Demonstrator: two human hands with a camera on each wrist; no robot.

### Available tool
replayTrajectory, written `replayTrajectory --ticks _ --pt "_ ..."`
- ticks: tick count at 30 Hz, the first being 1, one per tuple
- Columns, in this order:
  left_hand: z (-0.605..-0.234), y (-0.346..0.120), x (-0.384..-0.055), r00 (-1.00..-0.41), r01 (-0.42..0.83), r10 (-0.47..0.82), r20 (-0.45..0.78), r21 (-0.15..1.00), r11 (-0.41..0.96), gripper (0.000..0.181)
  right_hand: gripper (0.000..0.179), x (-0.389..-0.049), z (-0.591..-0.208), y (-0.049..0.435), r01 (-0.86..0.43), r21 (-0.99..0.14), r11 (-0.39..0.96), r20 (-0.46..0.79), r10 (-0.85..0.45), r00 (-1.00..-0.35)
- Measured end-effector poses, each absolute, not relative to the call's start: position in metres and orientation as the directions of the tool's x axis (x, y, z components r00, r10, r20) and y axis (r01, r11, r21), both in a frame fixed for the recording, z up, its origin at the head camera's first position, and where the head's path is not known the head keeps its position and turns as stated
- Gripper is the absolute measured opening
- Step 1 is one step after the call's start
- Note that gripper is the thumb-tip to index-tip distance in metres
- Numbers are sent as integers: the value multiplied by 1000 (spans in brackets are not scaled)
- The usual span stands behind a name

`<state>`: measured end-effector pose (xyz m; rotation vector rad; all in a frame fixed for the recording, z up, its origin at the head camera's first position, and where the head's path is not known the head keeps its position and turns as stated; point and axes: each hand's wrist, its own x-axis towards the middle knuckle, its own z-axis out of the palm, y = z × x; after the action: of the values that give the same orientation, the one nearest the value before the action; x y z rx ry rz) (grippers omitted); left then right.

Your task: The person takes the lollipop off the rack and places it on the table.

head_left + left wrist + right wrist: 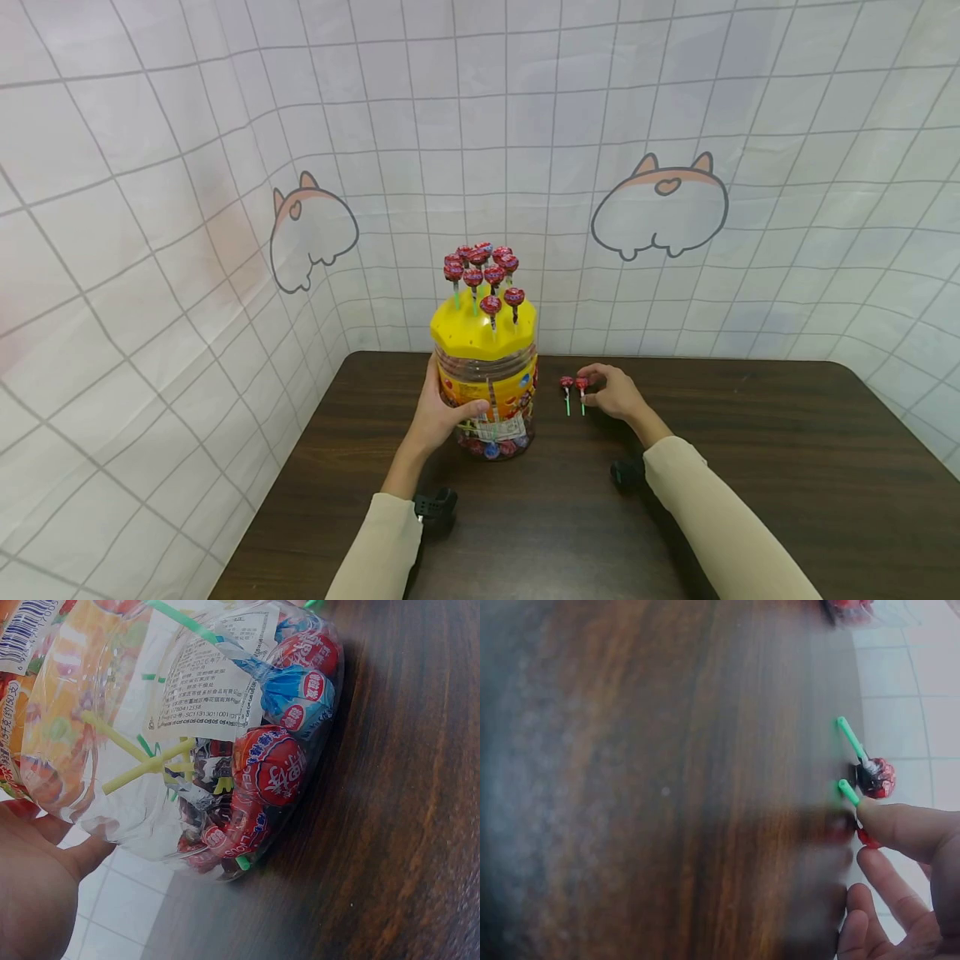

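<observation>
A clear plastic candy jar (491, 392) with a yellow lid (480, 333) stands on the table, several red-wrapped lollipops sticking up from its top. My left hand (442, 408) grips the jar's left side, thumb across the front; its other fingers are mostly hidden behind. Wrapped lollipops (274, 765) show through the jar's lower wall. To the right, two lollipops with green sticks lie side by side. My right hand (615, 393) has thumb and index finger around the nearer lollipop (868, 838), the thumb over its stick. The other lollipop (876, 778) lies just beyond.
The dark wooden table (547, 533) reaches back to a white grid-patterned curtain (540, 125) with cartoon animal drawings. A black wrist device (437, 507) sits under the left forearm and another black device (627, 473) under the right.
</observation>
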<state>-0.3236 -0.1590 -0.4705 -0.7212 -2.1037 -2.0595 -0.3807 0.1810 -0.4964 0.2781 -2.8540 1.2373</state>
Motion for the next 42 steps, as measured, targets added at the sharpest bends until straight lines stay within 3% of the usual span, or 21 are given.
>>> replayTrajectory --ticks 12,19,30,36,42 --pt "-471 -159 -324 -880 405 253 403 913 -44 105 46 -380 -497 189 -186 -808 560 94 -189 -978" --pt "-473 -158 -325 -879 407 257 402 913 -35 105 49 -370 -450 190 -258 -863 435 178 -216 -960" --pt "-473 -160 -328 -875 416 256 410 909 -32 103 37 -329 -336 140 -570 -773 279 491 -307 -815" --pt "-471 -160 -327 -879 410 254 403 912 -30 100 43 -316 -317 108 -668 -728 157 596 -338 -728" --pt "-472 -159 -326 -884 399 250 394 916 -31 104 45 -314 -318 90 -676 -725 133 612 -328 -720"
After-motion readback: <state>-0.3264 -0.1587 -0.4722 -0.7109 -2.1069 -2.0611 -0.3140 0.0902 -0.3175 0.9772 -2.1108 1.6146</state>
